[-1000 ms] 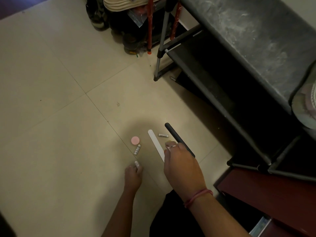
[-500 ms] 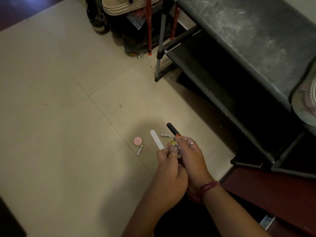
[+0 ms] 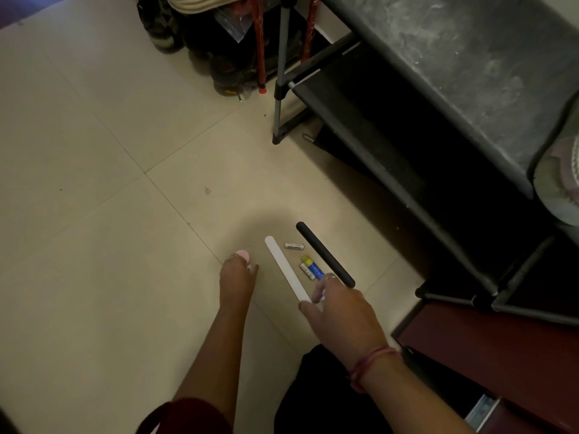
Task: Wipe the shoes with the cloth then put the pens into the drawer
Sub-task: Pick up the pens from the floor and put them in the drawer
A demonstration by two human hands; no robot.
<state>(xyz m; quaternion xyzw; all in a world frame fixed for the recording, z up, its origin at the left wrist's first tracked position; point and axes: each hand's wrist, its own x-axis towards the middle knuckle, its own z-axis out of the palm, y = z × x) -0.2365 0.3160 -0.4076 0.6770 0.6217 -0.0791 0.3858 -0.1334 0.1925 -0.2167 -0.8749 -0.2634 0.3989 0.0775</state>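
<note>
On floor (image 3: 94, 214), both hands beside pens (image 3: 324, 253).

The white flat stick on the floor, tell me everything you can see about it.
The white flat stick is long, thin and plain, with a rounded far end, smooth and matte like plastic or a coated file. It lies flat on the tiled floor, angled from upper left to lower right. Its near end reaches the fingertips of the right hand; whether they touch it is unclear. A black rod lies roughly parallel on its right, with small batteries between them, none touching it.
</note>
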